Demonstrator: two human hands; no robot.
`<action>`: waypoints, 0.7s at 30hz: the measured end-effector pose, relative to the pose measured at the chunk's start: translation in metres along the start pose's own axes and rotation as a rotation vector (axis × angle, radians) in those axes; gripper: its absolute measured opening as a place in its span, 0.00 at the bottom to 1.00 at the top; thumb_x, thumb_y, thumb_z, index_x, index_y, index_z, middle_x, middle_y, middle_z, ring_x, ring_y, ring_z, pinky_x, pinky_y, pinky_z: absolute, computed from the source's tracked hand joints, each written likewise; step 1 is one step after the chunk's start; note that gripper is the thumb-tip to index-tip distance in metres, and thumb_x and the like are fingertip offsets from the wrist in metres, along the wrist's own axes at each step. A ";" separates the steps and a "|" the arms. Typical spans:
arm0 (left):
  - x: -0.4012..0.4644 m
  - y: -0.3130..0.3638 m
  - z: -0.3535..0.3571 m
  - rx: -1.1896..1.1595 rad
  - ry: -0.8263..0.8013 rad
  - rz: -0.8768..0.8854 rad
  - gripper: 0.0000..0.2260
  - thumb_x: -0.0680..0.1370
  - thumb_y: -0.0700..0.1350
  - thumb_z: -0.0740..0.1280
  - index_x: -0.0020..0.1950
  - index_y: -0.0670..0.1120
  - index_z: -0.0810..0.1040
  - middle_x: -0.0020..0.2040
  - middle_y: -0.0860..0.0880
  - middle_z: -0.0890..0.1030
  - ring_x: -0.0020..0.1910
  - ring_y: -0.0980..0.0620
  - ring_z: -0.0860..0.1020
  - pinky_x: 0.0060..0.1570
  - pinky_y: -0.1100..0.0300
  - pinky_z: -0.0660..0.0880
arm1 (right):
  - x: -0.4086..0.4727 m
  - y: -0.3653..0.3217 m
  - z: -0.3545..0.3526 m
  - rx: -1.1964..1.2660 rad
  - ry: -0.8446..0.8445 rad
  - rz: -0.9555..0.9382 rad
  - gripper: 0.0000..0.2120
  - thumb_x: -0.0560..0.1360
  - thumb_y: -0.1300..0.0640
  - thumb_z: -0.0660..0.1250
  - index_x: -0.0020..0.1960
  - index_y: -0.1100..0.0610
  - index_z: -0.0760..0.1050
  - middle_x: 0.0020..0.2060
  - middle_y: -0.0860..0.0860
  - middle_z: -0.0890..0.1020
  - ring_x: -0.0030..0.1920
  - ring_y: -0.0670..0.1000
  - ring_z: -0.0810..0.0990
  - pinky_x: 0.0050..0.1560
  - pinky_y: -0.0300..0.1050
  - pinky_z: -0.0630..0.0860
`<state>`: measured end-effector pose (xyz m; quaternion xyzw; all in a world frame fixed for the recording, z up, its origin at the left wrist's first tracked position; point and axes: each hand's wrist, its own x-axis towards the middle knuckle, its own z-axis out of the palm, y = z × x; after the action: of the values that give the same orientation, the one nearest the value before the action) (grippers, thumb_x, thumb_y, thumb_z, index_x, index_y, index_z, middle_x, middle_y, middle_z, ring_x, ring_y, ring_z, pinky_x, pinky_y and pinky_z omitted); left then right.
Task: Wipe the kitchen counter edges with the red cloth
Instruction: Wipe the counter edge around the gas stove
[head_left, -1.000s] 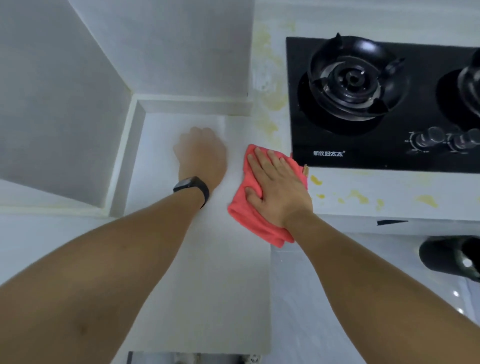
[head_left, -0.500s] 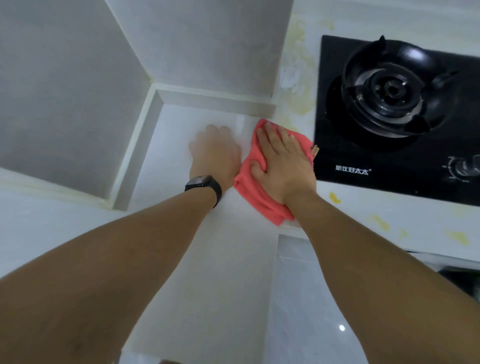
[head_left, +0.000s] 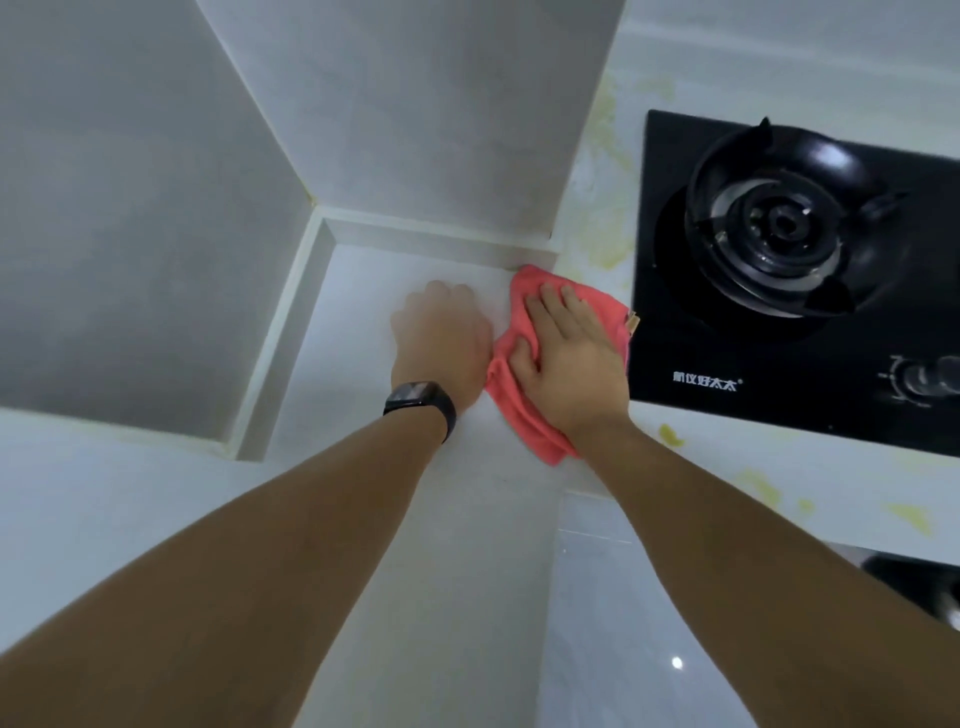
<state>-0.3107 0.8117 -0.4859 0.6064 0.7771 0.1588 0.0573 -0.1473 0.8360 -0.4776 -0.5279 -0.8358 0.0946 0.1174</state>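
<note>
The right hand (head_left: 569, 364) lies flat and spread on the red cloth (head_left: 519, 421), palm down, fingers (head_left: 550, 306) pointing toward the wall, so it presses the cloth to the table (head_left: 415, 545) rather than gripping it; that flat press looks meant to give the wipe a broad contact. The cloth is bunched under the palm, its far corner touching the raised lip where the table meets the wall, and its right side just beside the left edge of the stove (head_left: 779, 291). A small tan tag shows at the cloth's stove side. The left hand (head_left: 441, 343) rests on the table just beside the cloth, on the side away from the stove, touching or nearly touching it; it holds nothing, and its fingers seem curled under, though glare on the pale surface makes that hard to tell. It probably serves as a brace while the body leans in. A dark watch (head_left: 421, 402) sits on that wrist. Away from the stove, beyond the left hand, the table runs into a recessed corner bounded by the lip and grey walls. Yellow stains (head_left: 670, 434) dot the table along the stove's near edge and also behind the cloth, beside the stove's left edge. By my judgement the wipe is at the back edge now, and the stained strip near the stove is yet to be cleaned.
</note>
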 end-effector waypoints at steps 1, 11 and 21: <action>0.001 0.000 -0.001 0.001 -0.005 0.009 0.10 0.82 0.48 0.55 0.54 0.46 0.72 0.51 0.45 0.71 0.48 0.43 0.68 0.48 0.47 0.65 | -0.003 -0.001 0.000 0.009 0.020 0.007 0.26 0.83 0.47 0.56 0.77 0.59 0.71 0.75 0.57 0.73 0.78 0.58 0.67 0.80 0.52 0.58; 0.006 0.001 -0.005 -0.105 -0.040 0.060 0.14 0.81 0.50 0.50 0.52 0.45 0.72 0.51 0.45 0.72 0.48 0.44 0.68 0.49 0.51 0.60 | -0.021 0.011 0.000 -0.065 -0.165 -0.124 0.34 0.84 0.41 0.51 0.84 0.59 0.54 0.83 0.56 0.57 0.83 0.57 0.52 0.82 0.57 0.52; -0.021 -0.020 -0.049 -0.557 0.212 -0.229 0.09 0.77 0.42 0.58 0.51 0.47 0.76 0.48 0.51 0.78 0.48 0.47 0.73 0.53 0.45 0.71 | -0.003 -0.001 -0.004 -0.131 -0.237 -0.263 0.36 0.84 0.40 0.50 0.83 0.62 0.53 0.82 0.59 0.57 0.83 0.60 0.53 0.82 0.57 0.49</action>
<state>-0.3375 0.7783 -0.4487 0.4561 0.7686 0.4202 0.1573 -0.1458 0.8334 -0.4743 -0.4058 -0.9100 0.0851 -0.0052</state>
